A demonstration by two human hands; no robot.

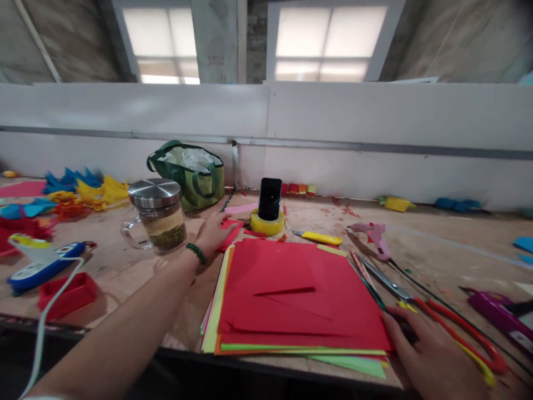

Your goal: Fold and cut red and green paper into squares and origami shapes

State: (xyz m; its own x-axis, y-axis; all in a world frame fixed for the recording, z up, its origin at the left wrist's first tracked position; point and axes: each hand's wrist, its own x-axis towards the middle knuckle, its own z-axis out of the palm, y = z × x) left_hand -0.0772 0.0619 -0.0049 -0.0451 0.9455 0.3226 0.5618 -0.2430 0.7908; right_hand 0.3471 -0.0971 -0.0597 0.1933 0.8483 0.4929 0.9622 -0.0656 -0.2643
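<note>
My left hand [211, 230], with a green bead bracelet at the wrist, reaches past the stack's left edge. Its fingers are closed on a small red paper piece [230, 236]. Between my hands lies a stack of coloured sheets, red paper [283, 266] on top and yellow, orange and green edges below. My right hand [425, 339] rests at the stack's lower right corner beside the orange-handled scissors [395, 286]; its fingers are partly bent and whether it holds anything is unclear. A phone [270, 199] stands upright in a yellow tape roll [267, 223] behind the stack.
A glass mug [160, 216] and green bag [204, 183] stand left. A yellow cutter [321, 238], pink glue gun [377, 239] and purple glue gun [499, 314] lie right. At the left are a red box [66, 297], a blue-and-white device [45, 266] and folded paper shapes [104, 191].
</note>
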